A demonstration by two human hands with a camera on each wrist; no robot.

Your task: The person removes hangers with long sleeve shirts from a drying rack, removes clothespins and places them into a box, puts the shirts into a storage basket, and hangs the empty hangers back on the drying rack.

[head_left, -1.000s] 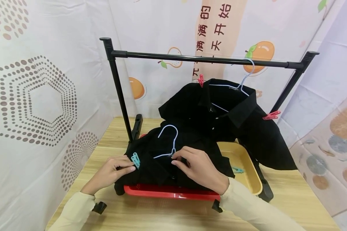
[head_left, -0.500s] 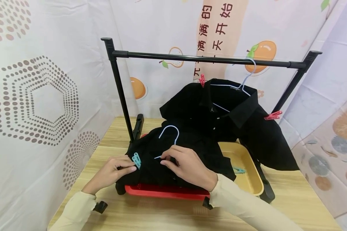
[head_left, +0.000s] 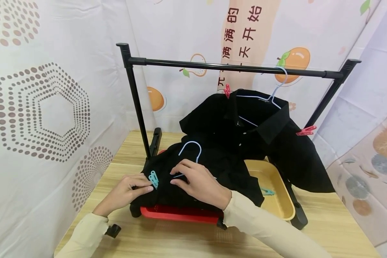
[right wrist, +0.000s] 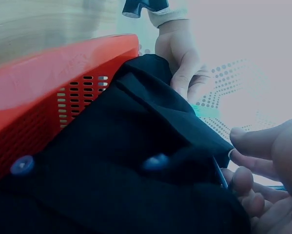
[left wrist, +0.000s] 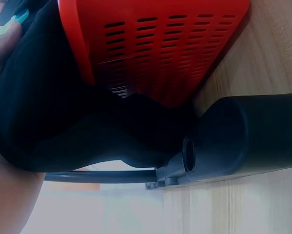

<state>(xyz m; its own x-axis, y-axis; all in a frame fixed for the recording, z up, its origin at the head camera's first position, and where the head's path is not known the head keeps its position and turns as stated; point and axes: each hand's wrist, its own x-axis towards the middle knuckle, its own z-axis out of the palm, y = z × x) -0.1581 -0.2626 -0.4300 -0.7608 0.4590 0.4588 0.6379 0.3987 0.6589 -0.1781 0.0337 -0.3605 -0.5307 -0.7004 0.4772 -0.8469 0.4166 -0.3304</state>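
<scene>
A black collared shirt [head_left: 170,193] lies over a red basket [head_left: 180,214], with a light-blue hanger [head_left: 191,142] inside it and the hook sticking up. A teal clothespin [head_left: 153,180] sits on the shirt's left shoulder. My left hand [head_left: 129,190] pinches the cloth right beside that clothespin. Over the collar is my right hand [head_left: 198,182], thumb and forefinger apart around the hanger's left arm; it covers the hanger's middle. In the right wrist view, fingers of the right hand [right wrist: 267,170] are close to the collar edge and the hanger bar [right wrist: 220,171].
Above runs a black rack bar [head_left: 212,66]. A second black shirt [head_left: 209,113] hangs from it, with red clothespins [head_left: 306,131] on both shoulders. To the right, a yellow tray [head_left: 290,209] holds a teal clothespin [head_left: 267,192]. Black rack feet [left wrist: 262,136] stand on the wooden table [head_left: 167,243].
My right hand has moved left from the hanger's neck along its left arm, and its thumb and forefinger have spread. The left hand still holds the cloth by the clothespin.
</scene>
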